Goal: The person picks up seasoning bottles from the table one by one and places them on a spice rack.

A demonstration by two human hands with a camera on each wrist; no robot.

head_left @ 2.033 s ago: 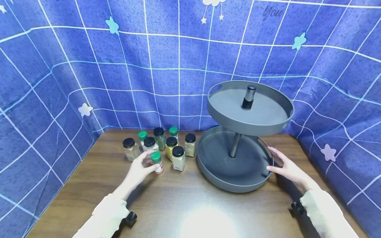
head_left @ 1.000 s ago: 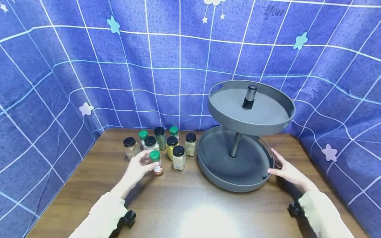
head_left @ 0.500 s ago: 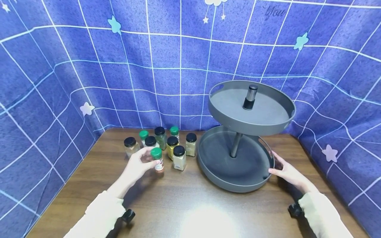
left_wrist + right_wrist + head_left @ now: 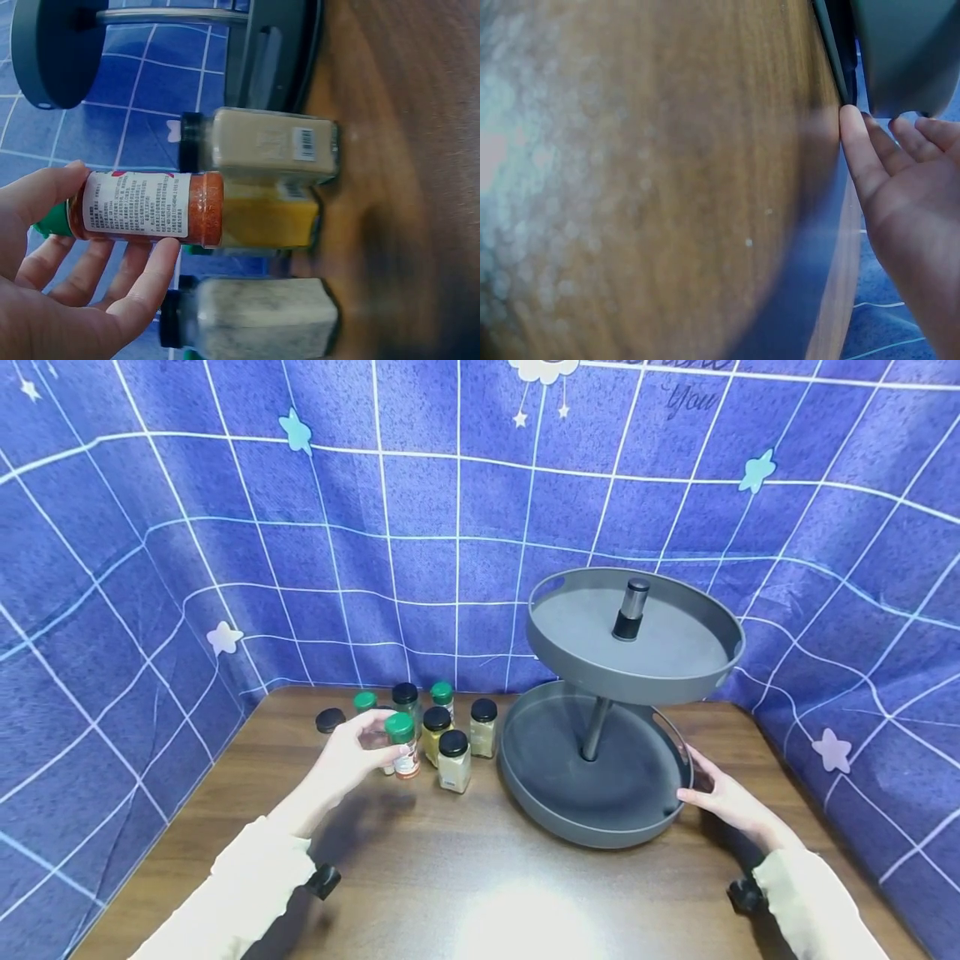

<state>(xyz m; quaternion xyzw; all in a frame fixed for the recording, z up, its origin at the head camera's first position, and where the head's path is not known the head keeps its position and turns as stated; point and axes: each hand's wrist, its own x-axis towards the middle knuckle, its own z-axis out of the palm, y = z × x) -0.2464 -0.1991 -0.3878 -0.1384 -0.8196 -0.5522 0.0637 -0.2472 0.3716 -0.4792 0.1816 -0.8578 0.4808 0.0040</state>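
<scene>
In the head view my left hand [image 4: 341,768] pinches a green-capped spice jar [image 4: 406,762] between thumb and fingers, held off the table. The left wrist view shows red-orange powder in this spice jar [image 4: 136,204] and a white printed label on it, the jar lying sideways across that picture. My right hand [image 4: 723,797] touches the right rim of the lower tray [image 4: 551,777] of a grey two-tier turntable rack, thumb at the front and fingers partly behind the rim. Its fingers reach up to the tray's edge in the right wrist view, fairly straight.
Around the held jar stand several spice jars: a pale one [image 4: 454,770] with a black lid, a yellow one [image 4: 433,745], another black-lidded one [image 4: 483,739] and green-capped ones behind. The rack's upper tray [image 4: 577,631] overhangs the lower one. Blue cloth [image 4: 480,560] surrounds the wooden table [image 4: 420,860].
My left hand has taken the red spice jar up off the table and moved it slightly away from me. My right hand has stayed at the lower tray's rim. The view has tilted slightly.
</scene>
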